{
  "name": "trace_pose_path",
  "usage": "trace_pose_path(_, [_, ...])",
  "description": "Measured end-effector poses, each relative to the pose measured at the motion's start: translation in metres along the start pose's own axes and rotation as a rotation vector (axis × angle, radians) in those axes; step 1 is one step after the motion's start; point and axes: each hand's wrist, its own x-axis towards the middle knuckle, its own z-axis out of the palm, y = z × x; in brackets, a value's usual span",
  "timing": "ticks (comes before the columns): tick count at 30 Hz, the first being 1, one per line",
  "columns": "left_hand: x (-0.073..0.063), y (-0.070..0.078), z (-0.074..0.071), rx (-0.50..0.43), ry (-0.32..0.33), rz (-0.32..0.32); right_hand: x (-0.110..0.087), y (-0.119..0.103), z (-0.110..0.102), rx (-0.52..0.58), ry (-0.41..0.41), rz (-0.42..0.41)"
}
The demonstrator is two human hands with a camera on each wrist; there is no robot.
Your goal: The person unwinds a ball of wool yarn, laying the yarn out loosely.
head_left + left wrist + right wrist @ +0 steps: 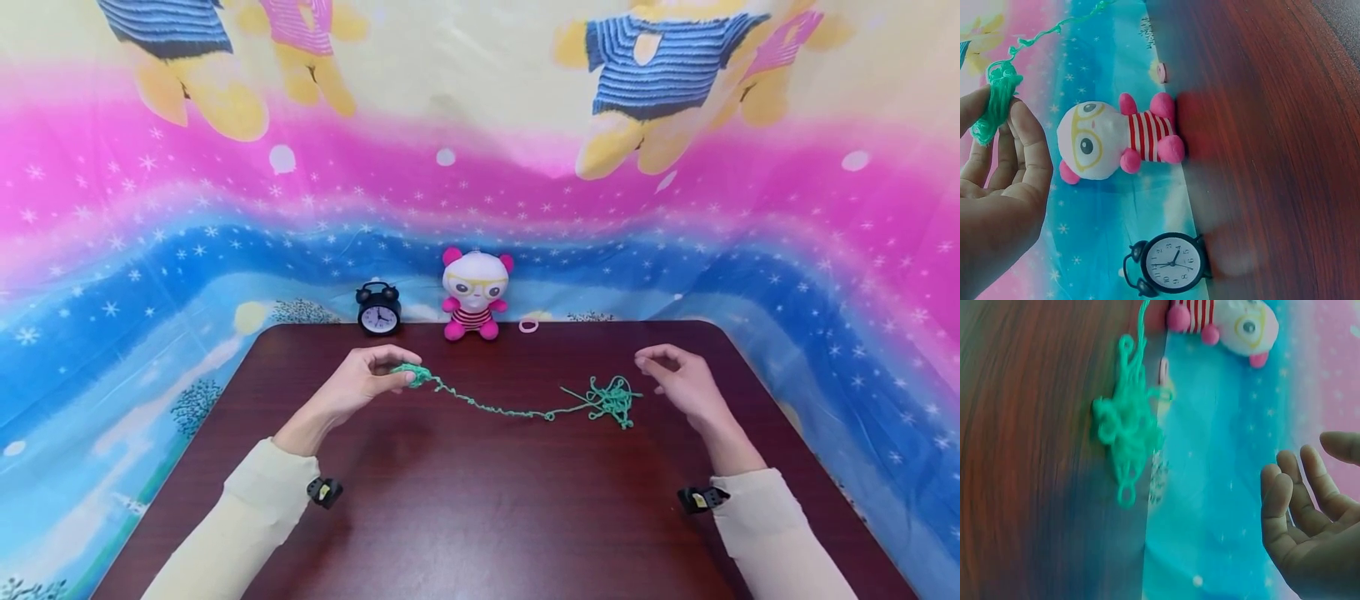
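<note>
My left hand (pixel 358 385) pinches a small wound bundle of green yarn (pixel 999 103) between thumb and fingers, raised over the table. From it a thin twisted strand (pixel 487 407) sags across to the right. The strand runs into a loose, loopy tangle of the same green yarn (pixel 613 402), which looks blurred in the right wrist view. Just right of the tangle is my right hand (pixel 684 385), its fingers loosely bent with nothing between them. In the right wrist view, a gap shows between the fingers (pixel 1279 500) and the yarn.
Along the far edge of the dark wooden table (pixel 465 517) stand a black alarm clock (pixel 378 312) and a pink and white panda plush (pixel 474 296). A small pink ring-shaped item (pixel 528 326) is beside the plush. A printed cloth (pixel 480 192) hangs behind.
</note>
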Motion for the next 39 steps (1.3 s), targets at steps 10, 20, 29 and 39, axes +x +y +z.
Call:
trace_pose_path(10, [-0.001,0.001,0.001,0.004,-0.003,-0.001,-0.001,-0.027,0.028,0.043,-0.076,-0.045])
trace_pose_path(20, [-0.001,0.002,0.004,-0.013,-0.004,-0.002,-0.006,-0.051,0.058,0.093,-0.135,-0.099])
trace_pose_path(29, [0.0,0.004,0.005,0.002,-0.004,0.001,-0.008,-0.071,0.089,0.108,-0.17,-0.163])
trace_pose_path(39, [0.001,0.004,0.005,0.013,-0.01,-0.002,-0.013,-0.098,0.121,0.109,-0.237,-0.216])
